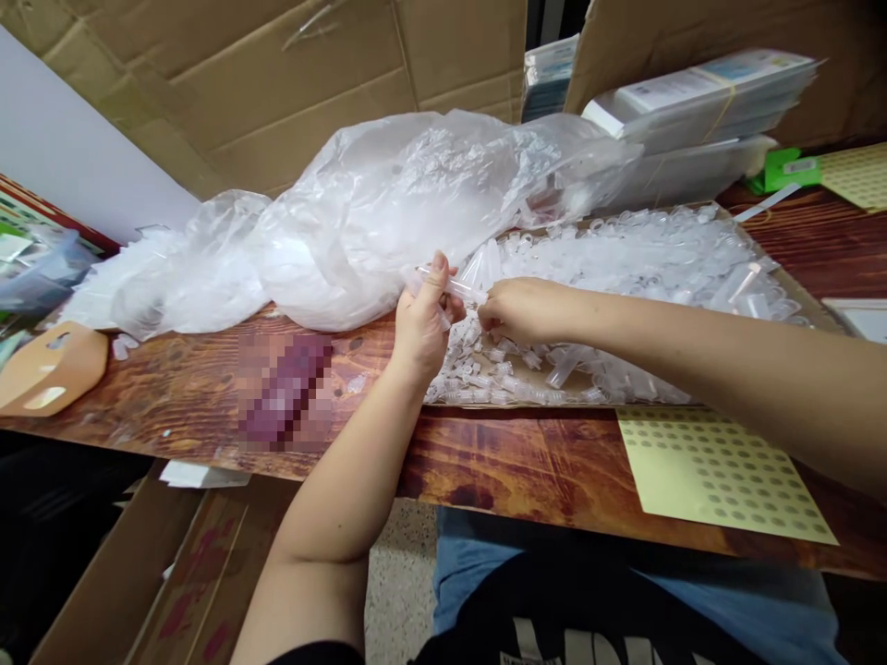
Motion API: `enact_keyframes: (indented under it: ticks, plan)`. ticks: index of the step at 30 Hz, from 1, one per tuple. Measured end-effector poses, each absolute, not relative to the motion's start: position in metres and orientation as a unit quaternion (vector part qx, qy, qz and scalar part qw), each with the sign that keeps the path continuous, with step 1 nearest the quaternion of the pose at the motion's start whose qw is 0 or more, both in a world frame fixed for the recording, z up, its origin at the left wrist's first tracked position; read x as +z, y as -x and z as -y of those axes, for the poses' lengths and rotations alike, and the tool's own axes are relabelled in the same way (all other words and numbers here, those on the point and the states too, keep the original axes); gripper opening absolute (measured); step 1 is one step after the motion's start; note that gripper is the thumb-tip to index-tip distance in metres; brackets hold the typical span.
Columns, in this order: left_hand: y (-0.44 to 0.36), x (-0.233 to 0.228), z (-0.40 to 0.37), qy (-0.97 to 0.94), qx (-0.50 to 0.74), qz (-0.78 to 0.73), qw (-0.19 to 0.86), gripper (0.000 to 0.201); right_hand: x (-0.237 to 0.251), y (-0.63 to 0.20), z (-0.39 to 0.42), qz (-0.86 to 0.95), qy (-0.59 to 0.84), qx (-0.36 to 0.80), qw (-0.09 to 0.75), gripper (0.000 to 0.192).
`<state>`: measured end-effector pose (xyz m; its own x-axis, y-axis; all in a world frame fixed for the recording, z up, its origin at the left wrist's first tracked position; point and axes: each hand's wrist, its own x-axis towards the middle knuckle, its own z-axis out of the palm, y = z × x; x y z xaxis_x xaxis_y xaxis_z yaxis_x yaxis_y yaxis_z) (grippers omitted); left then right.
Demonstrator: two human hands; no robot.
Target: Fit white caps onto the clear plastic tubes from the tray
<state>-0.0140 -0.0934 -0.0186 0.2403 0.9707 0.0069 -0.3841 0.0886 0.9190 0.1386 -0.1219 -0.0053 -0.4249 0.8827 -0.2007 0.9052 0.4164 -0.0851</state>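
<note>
Near the worktop's [527, 462] front edge, both hands' fingers [435, 277] pinch a light, slippery, stiff clear tube [454, 288] by its ends, left hand [422, 323] and right hand [523, 309].

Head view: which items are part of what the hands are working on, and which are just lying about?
In use:
left hand
right hand
clear tube held between both
pile of clear plastic parts

Lying about:
plastic bag
dotted yellow sheet
stacked packets
tan plastic piece
</note>
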Motion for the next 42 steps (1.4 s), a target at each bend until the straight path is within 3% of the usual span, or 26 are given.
enact_keyframes:
  ticks: [6, 8, 13, 16, 24, 27, 33, 37, 42]
  plan:
    - [0.015, -0.013, 0.094, -0.435, 0.466, -0.305, 0.707, 0.045, -0.008, -0.141, 0.129, -0.863, -0.502, -0.059, 0.013, 0.026]
    - [0.016, -0.013, 0.094, -0.436, 0.458, -0.297, 0.716, 0.046, -0.006, -0.151, 0.135, -0.849, -0.517, -0.072, -0.083, 0.025]
    - [0.016, -0.013, 0.103, -0.445, 0.438, -0.280, 0.729, 0.051, -0.004, -0.183, 0.163, -0.755, -0.475, -0.108, -0.439, 0.016]
    - [0.013, -0.014, 0.113, -0.458, 0.401, -0.284, 0.741, 0.052, -0.005, -0.187, 0.178, -0.742, -0.417, -0.043, -0.524, 0.015]
    - [0.004, -0.017, 0.123, -0.424, 0.370, -0.328, 0.759, 0.049, -0.009, -0.187, 0.192, -0.777, -0.369, 0.086, -0.503, 0.015]
    - [0.002, -0.018, 0.123, -0.429, 0.372, -0.321, 0.758, 0.059, -0.007, -0.188, 0.193, -0.801, -0.346, 0.108, -0.477, 0.014]
    - [0.003, -0.019, 0.124, -0.475, 0.364, -0.305, 0.741, 0.065, 0.000, -0.184, 0.205, -0.823, -0.446, 0.014, -0.351, 0.029]
    - [0.006, -0.019, 0.125, -0.523, 0.363, -0.293, 0.714, 0.060, -0.003, -0.181, 0.214, -0.828, -0.438, 0.043, -0.347, 0.038]
    - [0.009, -0.016, 0.125, -0.540, 0.347, -0.289, 0.711, 0.063, 0.005, -0.192, 0.212, -0.803, -0.469, -0.020, -0.367, 0.017]
